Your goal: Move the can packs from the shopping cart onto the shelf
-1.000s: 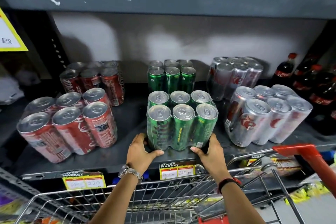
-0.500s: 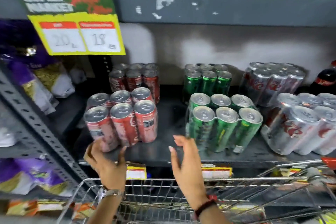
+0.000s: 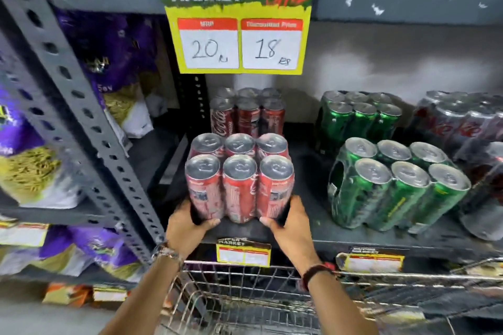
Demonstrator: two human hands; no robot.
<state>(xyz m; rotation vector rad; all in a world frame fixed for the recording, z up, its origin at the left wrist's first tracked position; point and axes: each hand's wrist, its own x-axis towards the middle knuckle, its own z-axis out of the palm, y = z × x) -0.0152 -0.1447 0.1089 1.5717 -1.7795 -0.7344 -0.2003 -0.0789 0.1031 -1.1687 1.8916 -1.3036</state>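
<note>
With both hands clamped low on the red pack (image 3: 239, 179), the step reads as seating or squaring it on the shelf (image 3: 313, 193), so push level and straight toward 12 o'clock, keeping the base flat so the cans don't tip, and line it up with the rear red pack (image 3: 246, 113) just behind. Don't drift to 3 o'clock: the green pack (image 3: 394, 185) stands near there, apart from it. Let go only when the base sits fully on the shelf; whether it rests or hovers slightly, cannot tell.

Left hand (image 3: 187, 226) grips the pack's bottom corner at 7 o'clock, right hand (image 3: 288, 226) the corner at 5 o'clock. Fingers (image 3: 211, 223) of each hand curl in under the front bottom edge and press on the wrap, thumbs up the sides. Pack sits between the two hands, upright, at the shelf's front edge. Cart (image 3: 245, 294) lies at 6 o'clock, below the wrists.
</note>
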